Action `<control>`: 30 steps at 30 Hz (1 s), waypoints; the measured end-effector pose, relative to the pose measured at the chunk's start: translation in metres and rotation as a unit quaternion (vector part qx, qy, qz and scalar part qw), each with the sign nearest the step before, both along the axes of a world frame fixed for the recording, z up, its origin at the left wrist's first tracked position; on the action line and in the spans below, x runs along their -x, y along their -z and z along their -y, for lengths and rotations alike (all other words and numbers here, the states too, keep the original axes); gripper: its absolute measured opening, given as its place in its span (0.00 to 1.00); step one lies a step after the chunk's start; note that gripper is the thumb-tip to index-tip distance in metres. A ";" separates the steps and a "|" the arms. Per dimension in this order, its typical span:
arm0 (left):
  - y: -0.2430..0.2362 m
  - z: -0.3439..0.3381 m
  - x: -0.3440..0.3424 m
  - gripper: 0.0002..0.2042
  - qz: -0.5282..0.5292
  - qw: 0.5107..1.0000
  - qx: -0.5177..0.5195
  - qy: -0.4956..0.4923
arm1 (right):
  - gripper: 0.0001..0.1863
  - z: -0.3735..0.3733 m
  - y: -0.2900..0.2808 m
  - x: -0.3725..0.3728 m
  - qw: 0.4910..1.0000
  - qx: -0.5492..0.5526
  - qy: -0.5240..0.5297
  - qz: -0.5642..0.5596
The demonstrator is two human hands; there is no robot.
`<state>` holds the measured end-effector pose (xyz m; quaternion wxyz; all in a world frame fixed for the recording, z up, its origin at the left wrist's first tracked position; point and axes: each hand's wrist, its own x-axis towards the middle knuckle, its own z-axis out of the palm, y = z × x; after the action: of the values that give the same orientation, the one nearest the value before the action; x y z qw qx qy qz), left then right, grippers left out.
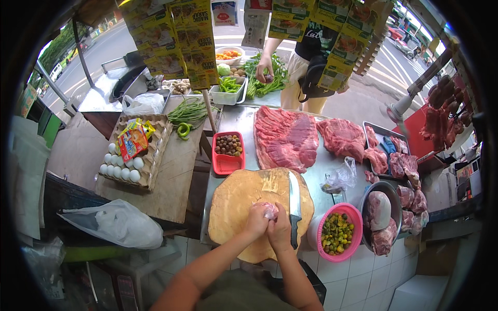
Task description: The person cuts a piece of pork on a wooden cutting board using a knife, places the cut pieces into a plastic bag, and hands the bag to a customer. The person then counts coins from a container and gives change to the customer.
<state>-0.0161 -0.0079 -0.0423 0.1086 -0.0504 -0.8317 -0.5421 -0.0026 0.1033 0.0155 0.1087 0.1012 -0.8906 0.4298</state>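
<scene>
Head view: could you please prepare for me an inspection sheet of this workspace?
Surface: round wooden chopping board on a metal table.
Things in hand: small pinkish bundle, its contents unclear.
Clutter: knife on the board's right side; red tray, meat slab and pink basket around the board.
Hands: left hand and right hand both hold the bundle.
Cables: nothing seen.
Surroundings: egg tray at left; yellow sachets hang above; a person stands opposite, one hand over leafy greens; road behind.
</scene>
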 end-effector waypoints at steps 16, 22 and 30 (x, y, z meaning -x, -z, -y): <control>-0.098 0.022 -0.027 0.15 0.388 0.905 -0.060 0.164 | 0.32 -0.019 -0.004 0.224 0.919 0.353 0.019 0.175; -0.135 0.030 -0.034 0.20 0.320 0.934 -0.094 0.124 | 0.34 0.019 -0.014 0.331 0.844 0.491 -0.012 0.216; -0.063 0.034 -0.044 0.29 0.154 0.955 0.189 0.168 | 0.18 0.009 0.001 0.333 0.804 0.523 0.033 0.281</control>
<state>0.0284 -0.0422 0.0211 -0.1248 -0.1248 -0.9050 -0.3870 -0.3351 0.0940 0.0147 -0.0959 -0.1258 -0.5248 0.8364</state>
